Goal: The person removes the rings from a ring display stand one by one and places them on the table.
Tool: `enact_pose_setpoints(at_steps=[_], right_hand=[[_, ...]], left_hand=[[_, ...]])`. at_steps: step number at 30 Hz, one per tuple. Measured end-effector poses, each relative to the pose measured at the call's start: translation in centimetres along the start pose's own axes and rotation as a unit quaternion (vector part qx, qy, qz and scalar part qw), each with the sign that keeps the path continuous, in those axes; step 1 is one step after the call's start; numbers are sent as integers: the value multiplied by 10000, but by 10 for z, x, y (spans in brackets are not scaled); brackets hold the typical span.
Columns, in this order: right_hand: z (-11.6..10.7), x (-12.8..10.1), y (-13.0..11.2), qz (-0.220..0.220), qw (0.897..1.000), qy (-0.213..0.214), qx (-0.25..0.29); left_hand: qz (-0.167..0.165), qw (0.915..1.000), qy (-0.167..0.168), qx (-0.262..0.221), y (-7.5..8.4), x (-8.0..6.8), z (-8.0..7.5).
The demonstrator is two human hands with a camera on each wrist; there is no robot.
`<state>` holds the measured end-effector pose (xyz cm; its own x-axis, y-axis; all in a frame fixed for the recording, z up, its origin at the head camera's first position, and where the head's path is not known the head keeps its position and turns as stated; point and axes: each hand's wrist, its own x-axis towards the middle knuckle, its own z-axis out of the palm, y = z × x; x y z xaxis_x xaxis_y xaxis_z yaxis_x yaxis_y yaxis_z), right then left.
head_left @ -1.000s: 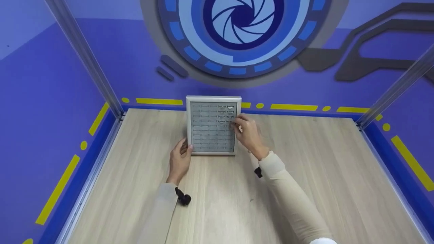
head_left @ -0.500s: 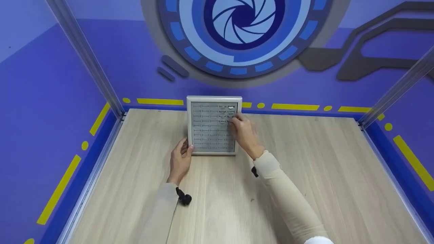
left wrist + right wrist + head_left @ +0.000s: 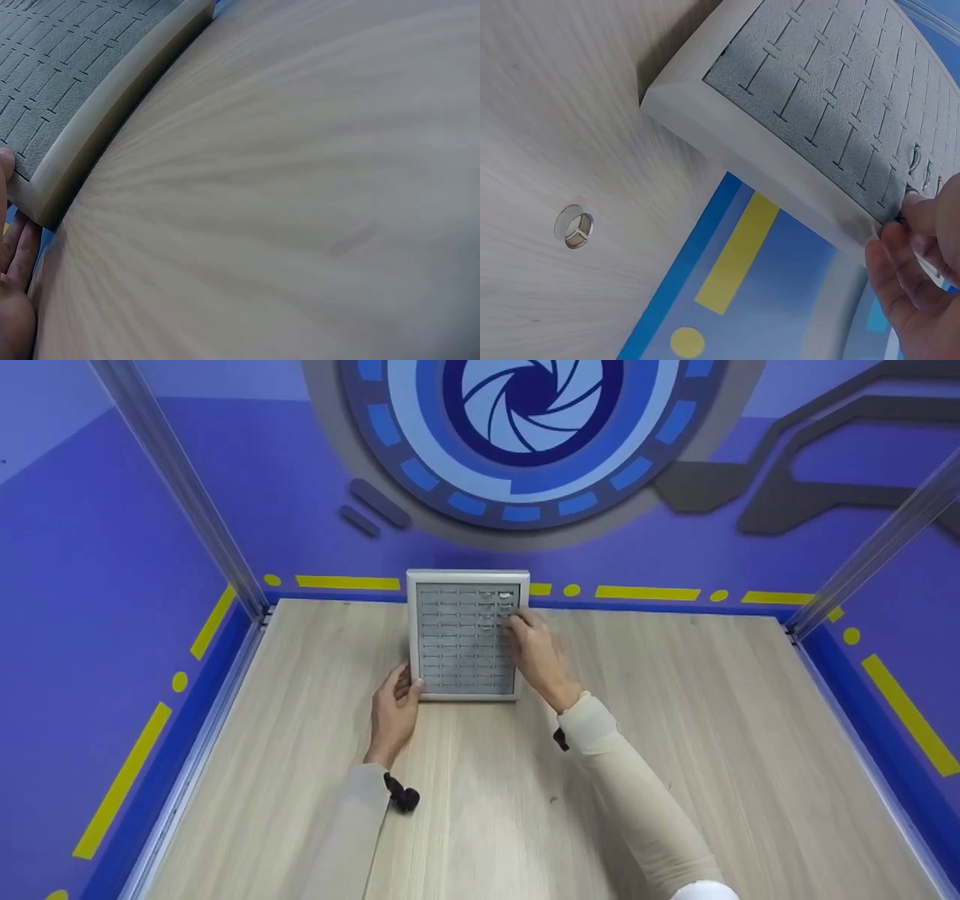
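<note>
Centrally, a ring display tray with a pale frame and grey slotted foam is seen lying flat at the far edge of the wooden worktop, close against the blue border strip. The tray's near-left corner is touched by the left hand, thumb on the frame, fingers relaxed and loosely extended beside it; nothing is gripped. The right hand is placed over the tray's right side, fingertips pressed together at a slot in the upper right rows. What is pinched, if anything, cannot be told. A few silver rings are seen seated in the top right slots, just beyond the fingertips. Both forearms are covered by beige sleeves, each with a small black wrist device. In the right wrist view, a round metal insert is set into the worktop, well apart from the tray.
</note>
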<state>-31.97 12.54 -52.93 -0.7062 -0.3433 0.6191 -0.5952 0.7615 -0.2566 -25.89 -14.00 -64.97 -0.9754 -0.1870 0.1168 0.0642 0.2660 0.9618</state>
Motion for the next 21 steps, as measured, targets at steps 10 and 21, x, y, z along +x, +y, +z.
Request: enact_pose_setpoints(at_steps=[10,21], right_hand=[[-1,-3,1,-85,9999,30,101],[-2,-4,2,-261,9975,196,634]], left_hand=[[-48,10000,37,20,-1,-1,0],[60,9999,-45,-115,-1,-1,0]])
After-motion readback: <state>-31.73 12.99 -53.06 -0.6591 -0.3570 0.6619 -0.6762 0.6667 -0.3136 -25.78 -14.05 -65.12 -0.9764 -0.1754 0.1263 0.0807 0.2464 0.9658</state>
